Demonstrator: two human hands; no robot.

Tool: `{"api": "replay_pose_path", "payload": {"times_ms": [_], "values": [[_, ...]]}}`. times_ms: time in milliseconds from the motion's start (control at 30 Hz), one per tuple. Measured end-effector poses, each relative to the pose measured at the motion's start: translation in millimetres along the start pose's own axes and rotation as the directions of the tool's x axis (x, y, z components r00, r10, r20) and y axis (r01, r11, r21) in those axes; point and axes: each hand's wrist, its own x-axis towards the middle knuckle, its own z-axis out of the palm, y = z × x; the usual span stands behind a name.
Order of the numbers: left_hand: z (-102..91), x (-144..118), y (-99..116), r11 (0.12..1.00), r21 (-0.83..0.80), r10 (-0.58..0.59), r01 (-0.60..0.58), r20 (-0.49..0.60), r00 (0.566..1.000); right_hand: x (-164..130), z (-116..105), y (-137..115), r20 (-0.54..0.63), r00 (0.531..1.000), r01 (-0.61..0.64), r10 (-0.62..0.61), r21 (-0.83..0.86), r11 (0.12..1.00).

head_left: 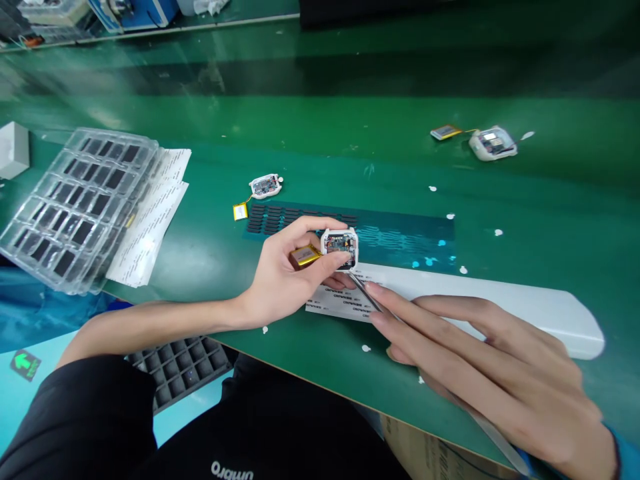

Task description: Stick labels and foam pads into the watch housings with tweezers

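Observation:
My left hand [280,280] is closed around a small white watch case [354,241], its open side up with a circuit board showing. The thumb presses on the board. A yellow-edged battery [305,256] joined to the case rests against the palm and fingers. My right hand [493,370] grips slim metal tweezers [367,293] between its fingers, and their tip reaches the lower edge of the case. Part of the tip is hidden there. Below the hands lies a printed white sheet [340,305].
A strip of black adhesive pieces [280,217] lies behind my hands. Two other opened cases with batteries, one near [266,186] and one farther right [494,143], rest on the green bench. Clear trays [80,200] stand left on paper sheets [150,227]. A long white piece [565,323] lies right.

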Motion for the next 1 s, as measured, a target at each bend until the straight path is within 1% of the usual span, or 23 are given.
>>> {"api": "replay_pose_path", "payload": {"times_ms": [133,200,333,533,667,733,833,933,1000], "values": [[1.0,-1.0,-0.8,1.000,-0.002,0.000,0.000,0.019,1.000,-2.0,1.1,3.6,-0.046,0.997,0.059,-0.060,-0.020,0.998],[1.7,-1.9,0.0,1.000,-0.021,0.003,-0.002,0.024,1.000,-1.9,1.4,5.4,-0.034,0.999,0.042,-0.041,0.022,0.999],[2.1,-3.0,3.0,0.999,-0.039,-0.014,0.016,0.034,0.999,-2.1,-1.1,4.6,0.024,0.999,-0.038,0.036,0.116,0.993],[1.6,-5.9,4.5,1.000,-0.019,-0.002,0.004,0.061,0.998,-3.9,0.6,6.0,-0.015,0.999,-0.048,0.051,0.174,0.984],[-0.9,-5.4,6.8,0.997,-0.027,-0.073,0.075,0.072,0.995,-2.8,4.6,10.8,-0.052,0.999,0.007,0.003,0.173,0.985],[-2.5,-4.5,8.6,0.993,-0.052,-0.105,0.110,0.081,0.991,-2.0,4.4,10.5,-0.040,0.999,-0.017,0.025,0.181,0.983],[-4.2,-3.9,9.9,0.988,-0.089,-0.117,0.127,0.106,0.987,-1.6,3.9,7.3,0.003,0.996,-0.083,0.084,0.173,0.981],[-5.1,-4.6,8.7,0.980,-0.127,-0.133,0.154,0.159,0.978,-2.2,6.4,4.9,0.000,0.999,-0.051,0.052,0.199,0.979],[-5.2,-5.4,7.0,0.976,-0.133,-0.148,0.171,0.167,0.975,-2.5,9.1,4.6,-0.015,0.999,-0.032,0.036,0.216,0.976]]}}
